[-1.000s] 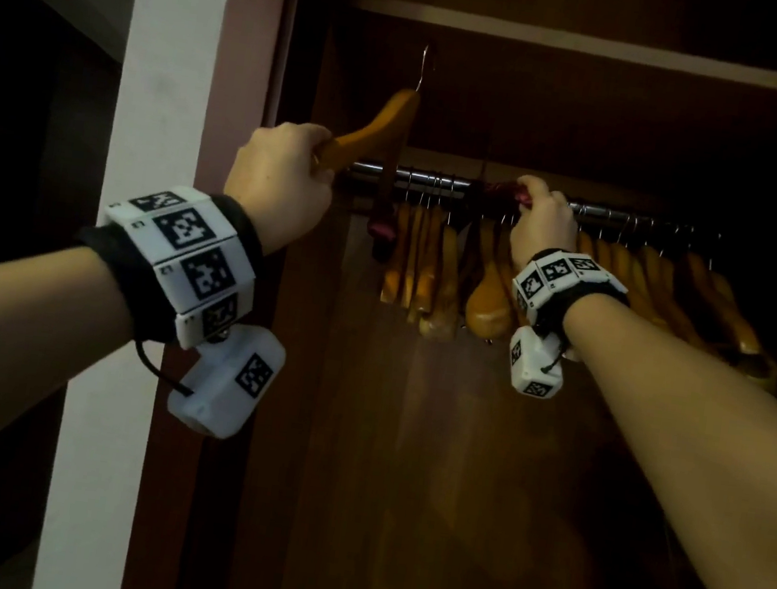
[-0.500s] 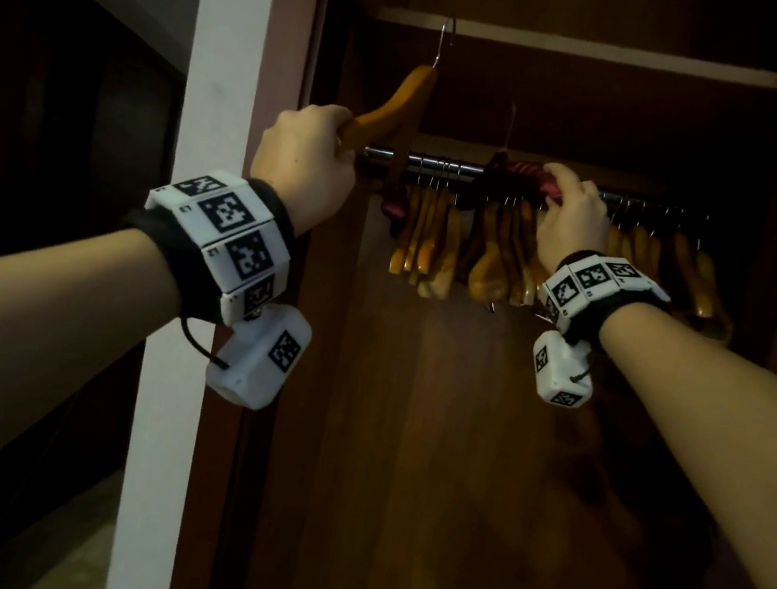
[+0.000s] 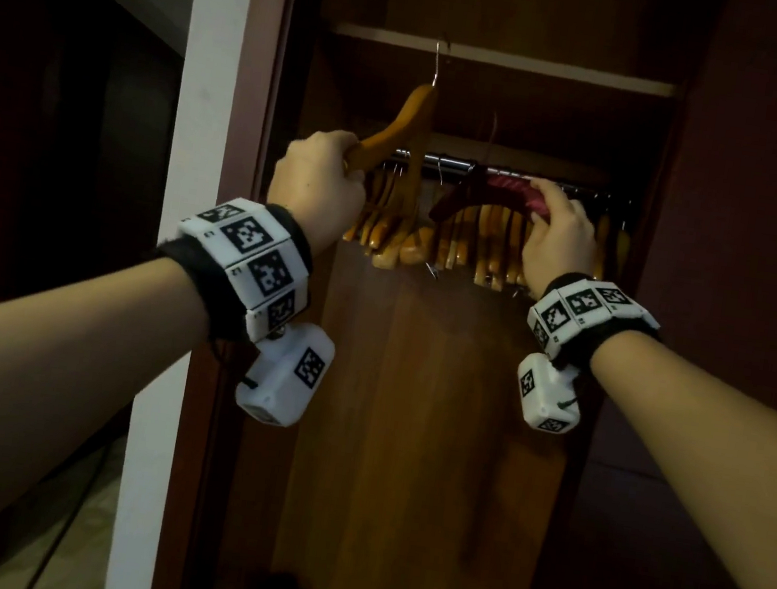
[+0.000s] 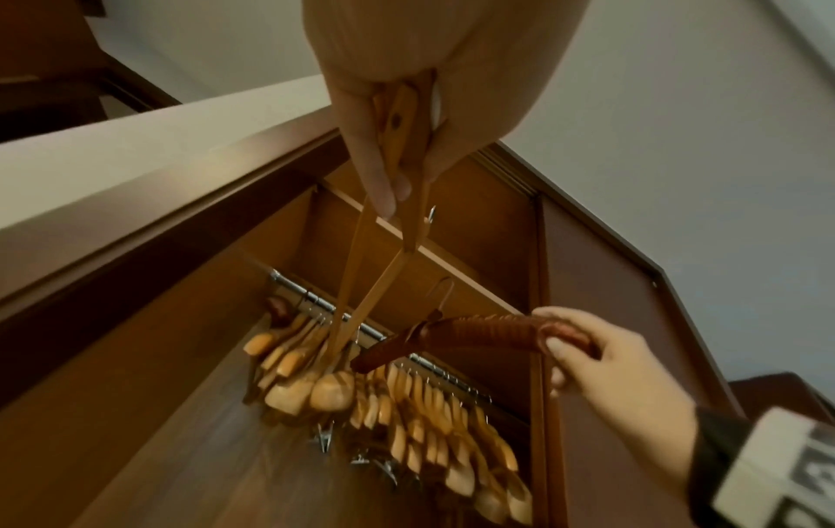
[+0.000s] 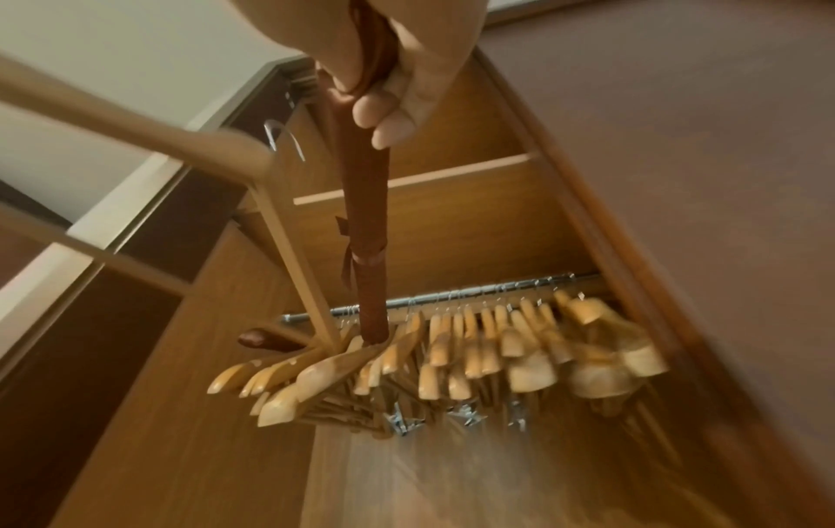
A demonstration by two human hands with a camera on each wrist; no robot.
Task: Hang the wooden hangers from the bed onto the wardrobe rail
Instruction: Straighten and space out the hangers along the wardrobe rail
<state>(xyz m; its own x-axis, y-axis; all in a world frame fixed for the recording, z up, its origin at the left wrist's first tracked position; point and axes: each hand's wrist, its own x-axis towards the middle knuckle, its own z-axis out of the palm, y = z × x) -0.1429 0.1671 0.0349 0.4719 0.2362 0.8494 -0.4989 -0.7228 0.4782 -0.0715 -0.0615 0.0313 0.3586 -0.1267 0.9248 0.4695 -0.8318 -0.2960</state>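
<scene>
Two hands, left hand (image 3: 318,186) gripping wooden hanger (image 3: 402,120), right hand (image 3: 559,237) gripping padded hanger (image 3: 504,192).

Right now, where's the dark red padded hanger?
In the head view the dark red padded hanger sits centre-right, gripped by the right hand just in front of the wardrobe rail, above the hung wooden hangers.

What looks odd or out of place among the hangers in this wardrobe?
The dark red padded hanger, held by the right hand, differs from the row of light wooden hangers on the metal rail. One more dark red piece hangs at the rail's left end. Nothing looks broken.
</scene>
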